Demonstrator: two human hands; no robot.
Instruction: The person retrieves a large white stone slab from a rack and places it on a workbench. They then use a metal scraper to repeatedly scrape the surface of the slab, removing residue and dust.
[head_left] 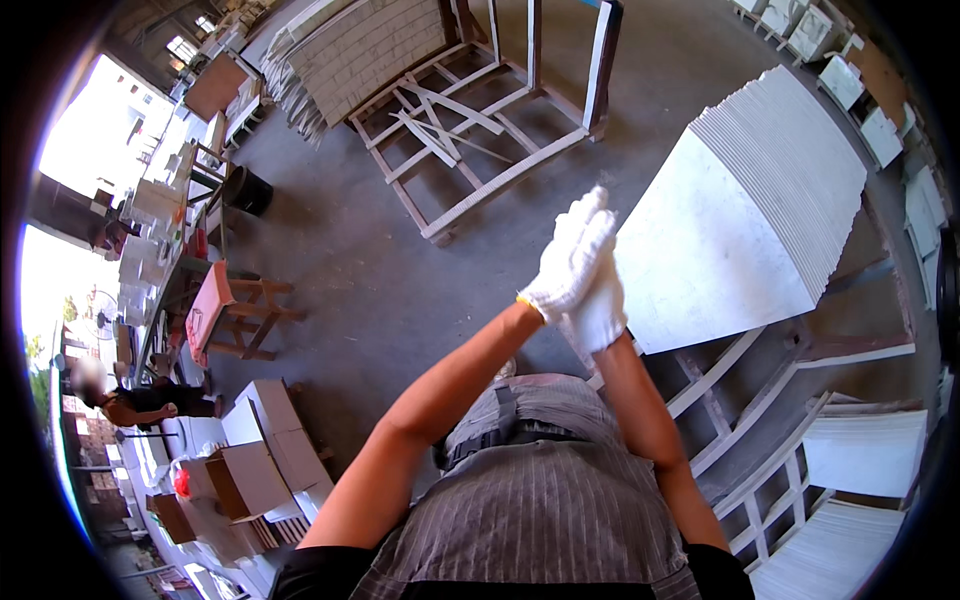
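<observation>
Grey concrete floor stretches across the workshop in my remote view. Nearest the hands is a fanned stack of white slabs, right of centre, resting on a wooden frame. At mid-frame, just beside its left edge, the gloved left hand presses against the gloved right hand. I see the left fingers stretched out and held together, pinching nothing; the right fingers are mostly hidden, so I cannot tell how they lie. Whether the right glove touches the slabs I cannot tell either. Below, I see a striped apron. Farther out, an openwork pallet at upper centre carries loose slats and patterned panels. A red-topped stool stands at left, and another person is at lower left.
</observation>
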